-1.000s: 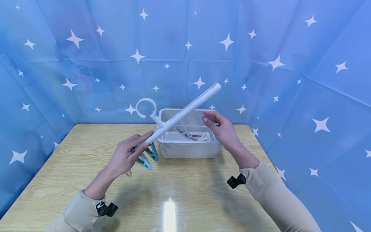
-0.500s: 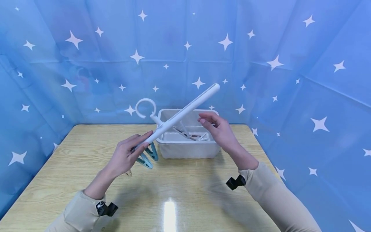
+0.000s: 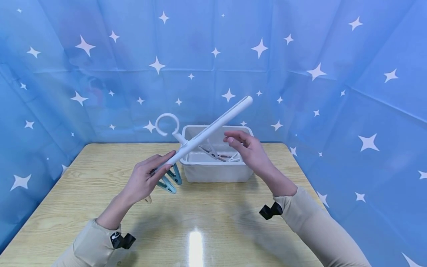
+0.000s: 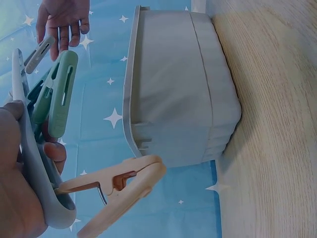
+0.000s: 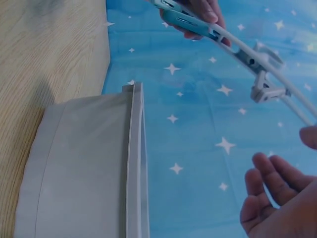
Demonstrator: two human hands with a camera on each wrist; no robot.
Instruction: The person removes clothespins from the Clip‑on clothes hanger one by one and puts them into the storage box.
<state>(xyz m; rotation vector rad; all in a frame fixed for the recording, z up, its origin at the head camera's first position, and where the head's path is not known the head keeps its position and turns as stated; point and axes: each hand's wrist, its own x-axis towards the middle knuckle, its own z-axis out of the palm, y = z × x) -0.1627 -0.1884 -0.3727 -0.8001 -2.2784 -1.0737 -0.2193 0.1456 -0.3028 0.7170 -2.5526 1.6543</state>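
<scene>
My left hand (image 3: 146, 180) grips a white plastic clip hanger (image 3: 213, 128) near its lower end. The bar slants up to the right, and its round hook (image 3: 168, 115) stands off the left side. Two green-blue clothespins (image 4: 63, 94) hang under the bar by the left fingers. A peach clothespin (image 4: 124, 191) is at the lower end, and a pale grey clothespin (image 4: 40, 54) is farther along. Above the right side of the bin, apart from the hanger, my right hand (image 3: 248, 148) has its fingers loosely bent and nothing in them.
Behind the hanger, a white plastic bin (image 3: 218, 173) stands at the back of the wooden table (image 3: 110, 167). Inside it lie several loose clothespins (image 3: 213, 152), partly hidden by the bar. A blue curtain (image 3: 200, 44) with white stars encloses the back and sides.
The right hand has drifted slightly left over the bin, toward the bar. The left hand and the hanger have stayed nearly still.
</scene>
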